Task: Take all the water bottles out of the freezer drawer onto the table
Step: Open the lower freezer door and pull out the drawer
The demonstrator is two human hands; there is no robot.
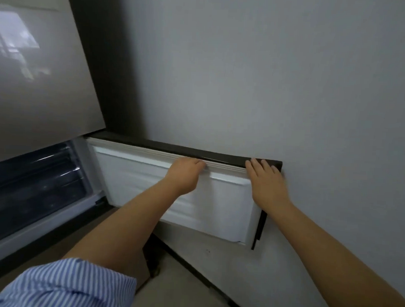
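Our striped sleeve [68, 284] sits nearest. Both hands meet the freezer door [217, 208]: left hand [186, 173] curls over its top edge, right hand [265, 180] lies flat, fingers together, at the corner. The freezer drawer [31, 186] lies left, nearer the left hand; no bottles visible.

No readable text, label, brand, number or sign anywhere in view. Nothing printed on the white inner panel of the freezer door [171, 194], nor along its dark top edge [197, 152]. Only a blurred window reflection on the glossy grey upper door [36, 74] at far left, no lettering.
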